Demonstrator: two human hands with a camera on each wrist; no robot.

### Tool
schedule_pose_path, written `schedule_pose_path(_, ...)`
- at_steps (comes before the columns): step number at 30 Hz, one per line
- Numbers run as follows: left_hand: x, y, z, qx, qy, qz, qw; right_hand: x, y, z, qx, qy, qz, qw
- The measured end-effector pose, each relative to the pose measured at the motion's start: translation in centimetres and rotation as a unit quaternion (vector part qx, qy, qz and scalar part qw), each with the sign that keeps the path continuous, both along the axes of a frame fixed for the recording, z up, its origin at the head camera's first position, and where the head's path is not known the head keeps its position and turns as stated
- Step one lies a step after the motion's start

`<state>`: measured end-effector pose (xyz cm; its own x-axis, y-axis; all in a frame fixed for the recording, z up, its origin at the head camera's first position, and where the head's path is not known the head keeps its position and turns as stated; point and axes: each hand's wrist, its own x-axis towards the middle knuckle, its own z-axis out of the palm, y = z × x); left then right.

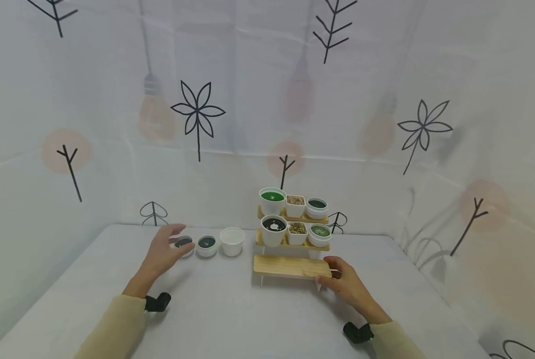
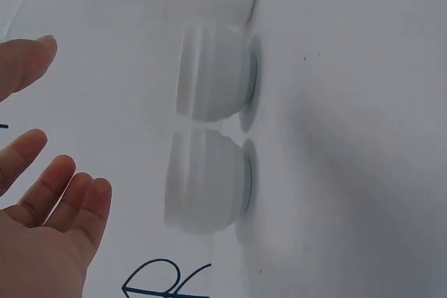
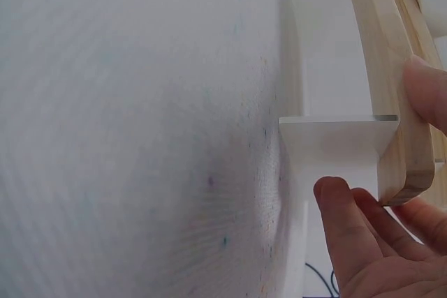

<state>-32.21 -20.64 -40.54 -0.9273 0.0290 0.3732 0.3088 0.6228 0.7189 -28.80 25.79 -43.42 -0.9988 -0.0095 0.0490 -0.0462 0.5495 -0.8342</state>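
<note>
My left hand [image 1: 166, 249] reaches with thumb and fingers spread around the leftmost small white cup [image 1: 184, 244], which has a dark filling. In the left wrist view, the fingers [image 2: 91, 214] stand apart from two small white cups. A second cup with dark green filling [image 1: 206, 245] and a larger plain white cup [image 1: 232, 241] stand to its right. My right hand [image 1: 346, 284] grips the right end of the low wooden display shelf [image 1: 290, 266]. In the right wrist view, the thumb [image 3: 427, 92] lies on the wood, with the other fingers below, by a white leg.
Behind the low shelf rise two higher wooden tiers [image 1: 267, 238] of white cups, including a green-filled cup [image 1: 272, 197], a dark-filled cup [image 1: 274, 227] and square cups of grainy bits [image 1: 297, 229]. A patterned cloth [image 1: 231, 124] hangs behind the white table [image 1: 213, 314].
</note>
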Motion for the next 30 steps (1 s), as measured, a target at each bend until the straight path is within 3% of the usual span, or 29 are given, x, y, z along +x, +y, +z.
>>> schedule_pose_path(9,-1.5,-2.1,-1.1,0.018,-0.032,-0.028,0.9989,0.0,0.0,-0.1,0.003,0.002,-0.004,1.0000)
schedule_pose_path(19,-3.3,-2.7,-2.3,0.046,-0.142,-0.009,0.9888,-0.1,0.0,0.0,-0.006,-0.001,0.001,1.0000)
schedule_pose_path(30,-4.2,-2.7,-3.3,0.037,-0.167,0.006,0.9852,-0.1,0.0,0.0,-0.010,-0.006,-0.001,0.9999)
